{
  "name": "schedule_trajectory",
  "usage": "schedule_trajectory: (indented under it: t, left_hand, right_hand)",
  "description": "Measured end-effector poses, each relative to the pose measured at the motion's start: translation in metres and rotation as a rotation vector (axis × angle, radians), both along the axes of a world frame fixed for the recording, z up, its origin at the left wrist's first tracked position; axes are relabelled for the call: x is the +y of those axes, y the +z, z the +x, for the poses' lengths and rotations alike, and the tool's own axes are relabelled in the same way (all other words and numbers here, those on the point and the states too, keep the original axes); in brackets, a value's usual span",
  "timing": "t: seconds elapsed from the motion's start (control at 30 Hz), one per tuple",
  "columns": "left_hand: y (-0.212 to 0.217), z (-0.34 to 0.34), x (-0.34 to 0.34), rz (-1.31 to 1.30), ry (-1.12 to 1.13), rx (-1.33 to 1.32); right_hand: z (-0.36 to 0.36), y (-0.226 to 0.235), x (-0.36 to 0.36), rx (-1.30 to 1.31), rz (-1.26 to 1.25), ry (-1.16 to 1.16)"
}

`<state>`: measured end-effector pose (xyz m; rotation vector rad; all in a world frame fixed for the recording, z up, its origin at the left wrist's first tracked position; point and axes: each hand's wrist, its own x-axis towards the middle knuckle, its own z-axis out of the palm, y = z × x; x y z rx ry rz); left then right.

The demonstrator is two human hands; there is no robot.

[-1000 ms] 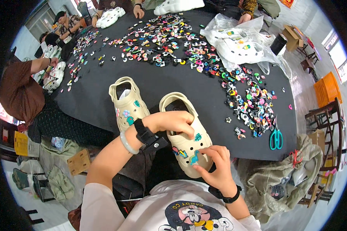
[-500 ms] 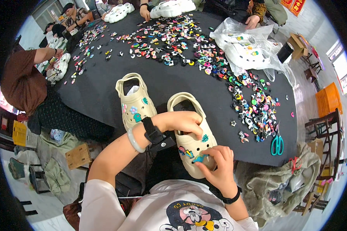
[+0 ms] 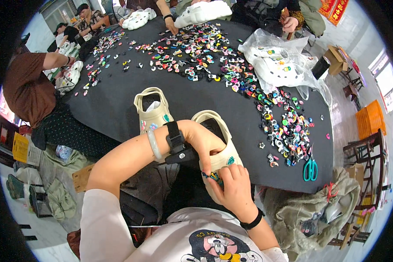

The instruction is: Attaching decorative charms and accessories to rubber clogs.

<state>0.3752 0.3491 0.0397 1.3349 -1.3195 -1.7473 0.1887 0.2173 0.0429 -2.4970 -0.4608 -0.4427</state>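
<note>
Two beige clogs stand in front of me at the table's near edge. My left hand reaches into the opening of the right clog, its thumb outside on the upper near a yellow and blue charm. Those inner fingers are hidden. My right hand is curled over the toe of the same clog, fingers bent against the upper, covering part of it. A green leaf charm shows just above its knuckles. Partly behind my left forearm is the other clog, with leaf and flower charms on it.
Loose colourful shoe charms spread across the black table. Teal-handled scissors lie at the right edge. White clogs in a clear bag sit farther back. Co-workers handle white clogs across and at left. A sack stands at lower right.
My left hand has slid deeper into the clog, and its thumb has come down over the upper. My right hand has closed over the toe, hiding the teal charm it was touching.
</note>
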Motion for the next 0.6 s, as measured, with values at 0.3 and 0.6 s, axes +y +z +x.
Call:
schedule_trajectory:
  t: [0.3,0.6]
  left_hand:
    - [0.0,-0.006,0.007,-0.131,0.125,0.024]
    - [0.013,-0.009,0.01,-0.026,0.095,0.055]
  right_hand:
    - [-0.002,0.0,0.002,0.024,-0.103,0.048]
    - [0.004,0.0,-0.041,0.55,0.818,0.018]
